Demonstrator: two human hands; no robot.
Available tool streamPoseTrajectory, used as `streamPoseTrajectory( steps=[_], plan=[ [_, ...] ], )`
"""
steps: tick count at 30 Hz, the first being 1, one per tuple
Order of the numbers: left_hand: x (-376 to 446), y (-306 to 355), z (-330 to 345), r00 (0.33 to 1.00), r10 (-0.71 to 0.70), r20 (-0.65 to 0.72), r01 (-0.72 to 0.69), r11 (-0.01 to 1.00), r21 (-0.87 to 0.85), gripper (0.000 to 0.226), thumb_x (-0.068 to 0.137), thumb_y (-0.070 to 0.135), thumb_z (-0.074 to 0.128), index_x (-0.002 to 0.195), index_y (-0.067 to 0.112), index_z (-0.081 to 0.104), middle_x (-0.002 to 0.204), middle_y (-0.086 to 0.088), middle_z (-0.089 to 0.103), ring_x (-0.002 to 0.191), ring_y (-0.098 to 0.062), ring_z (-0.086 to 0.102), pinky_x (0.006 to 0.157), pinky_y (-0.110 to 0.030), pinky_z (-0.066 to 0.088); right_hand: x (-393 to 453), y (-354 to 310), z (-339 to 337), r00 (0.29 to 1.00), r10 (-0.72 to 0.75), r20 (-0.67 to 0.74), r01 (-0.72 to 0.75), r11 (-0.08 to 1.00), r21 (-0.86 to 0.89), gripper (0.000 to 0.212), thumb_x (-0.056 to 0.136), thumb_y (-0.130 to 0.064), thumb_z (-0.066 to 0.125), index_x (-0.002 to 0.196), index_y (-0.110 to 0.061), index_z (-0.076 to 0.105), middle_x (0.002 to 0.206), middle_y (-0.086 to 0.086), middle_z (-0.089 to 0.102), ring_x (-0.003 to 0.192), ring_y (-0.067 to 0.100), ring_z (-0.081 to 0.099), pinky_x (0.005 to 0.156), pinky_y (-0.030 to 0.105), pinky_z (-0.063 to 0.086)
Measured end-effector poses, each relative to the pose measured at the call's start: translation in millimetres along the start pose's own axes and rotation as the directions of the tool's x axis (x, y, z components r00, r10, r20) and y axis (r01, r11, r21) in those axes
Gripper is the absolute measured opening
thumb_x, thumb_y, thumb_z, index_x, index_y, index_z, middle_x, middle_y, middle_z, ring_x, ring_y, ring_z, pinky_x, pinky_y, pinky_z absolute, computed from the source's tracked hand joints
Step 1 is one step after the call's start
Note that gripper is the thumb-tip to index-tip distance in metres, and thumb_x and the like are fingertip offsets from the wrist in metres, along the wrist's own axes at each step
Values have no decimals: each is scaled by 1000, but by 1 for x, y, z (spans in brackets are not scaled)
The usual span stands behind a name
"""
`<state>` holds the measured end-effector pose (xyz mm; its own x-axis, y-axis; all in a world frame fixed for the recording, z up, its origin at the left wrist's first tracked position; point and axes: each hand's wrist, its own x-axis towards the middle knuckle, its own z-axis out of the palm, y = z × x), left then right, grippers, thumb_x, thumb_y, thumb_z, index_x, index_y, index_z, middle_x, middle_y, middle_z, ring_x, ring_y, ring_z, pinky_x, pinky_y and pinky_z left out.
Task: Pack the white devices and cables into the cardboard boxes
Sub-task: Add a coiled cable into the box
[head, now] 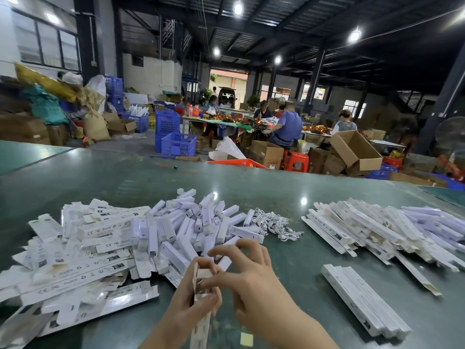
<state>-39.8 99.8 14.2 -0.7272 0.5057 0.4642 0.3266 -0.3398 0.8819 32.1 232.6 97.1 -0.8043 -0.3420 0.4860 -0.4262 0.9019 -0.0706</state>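
Head view, low centre of the frame: the left hand [187, 295] grips a long, narrow white cardboard box [201, 303] held nearly upright, fingers and thumb curled round its upper part, the top flap standing open. The right hand [249, 278] sits just beside it on the right, its fingertips [205, 283] pinching at the box's open end while the other fingers arch loosely above. Whether a device is already inside cannot be told.

Across the lower left lies a spread heap of flat, unfolded white cardboard box blanks [75, 260] printed with small black marks. Just above the hands, at centre, sits a pile of short white rectangular devices [191, 222], and touching its right edge a tangle of thin white cables [274, 222]. At the right of the frame a large stack of long white boxes [372, 227] lies slanted; below it, lower right, a small neat row of the same boxes [364, 301] lies side by side. All rest on a glossy dark green table [125, 182].

Upper half of the frame — a dim warehouse with blue plastic crates [173, 137], brown cartons [354, 149] and seated workers [286, 127] at a far table.
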Motion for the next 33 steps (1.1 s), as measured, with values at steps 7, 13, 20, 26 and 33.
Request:
streamPoseTrajectory(
  steps=[7,13,20,26,33],
  plan=[
    [1,-1,3,999,32,-3,-33,996,-88,52,70,24,63,103,-3,34,64,-7,55,50,-17,41,55,-21,38,11,3,9,973,39,229,-38,999,-7,64,66,-27,16,99,-30,70,143,-2,40,133,38,19,102,44,8],
    [-5,-10,9,980,69,-187,-75,997,-28,38,74,1,46,110,-1,33,76,-14,57,53,-16,51,56,-22,46,17,4,4,956,-23,292,49,995,-82,49,76,-5,45,111,-32,64,152,-2,24,139,30,2,108,49,0],
    [-18,-1,16,943,73,-326,-97,994,-58,19,79,18,57,96,27,56,78,-11,57,64,-17,53,58,-24,48,-14,-11,30,938,334,-94,-233,807,543,45,88,-16,46,124,-45,46,117,-23,55,114,3,44,100,23,35],
    [-16,5,20,961,-86,-261,-12,935,-353,19,76,0,58,72,19,58,84,-8,64,77,-15,64,67,-19,52,-23,-14,39,919,373,-126,-197,712,674,19,86,-13,60,104,-12,68,112,0,55,113,1,48,90,4,35],
    [1,15,14,955,-257,-147,176,893,-414,4,58,12,52,61,14,50,70,-6,51,63,-17,52,59,-28,43,-26,-13,46,922,349,-167,-213,819,533,8,84,-9,61,86,-9,69,105,-2,56,106,15,48,94,23,38]
  ],
)
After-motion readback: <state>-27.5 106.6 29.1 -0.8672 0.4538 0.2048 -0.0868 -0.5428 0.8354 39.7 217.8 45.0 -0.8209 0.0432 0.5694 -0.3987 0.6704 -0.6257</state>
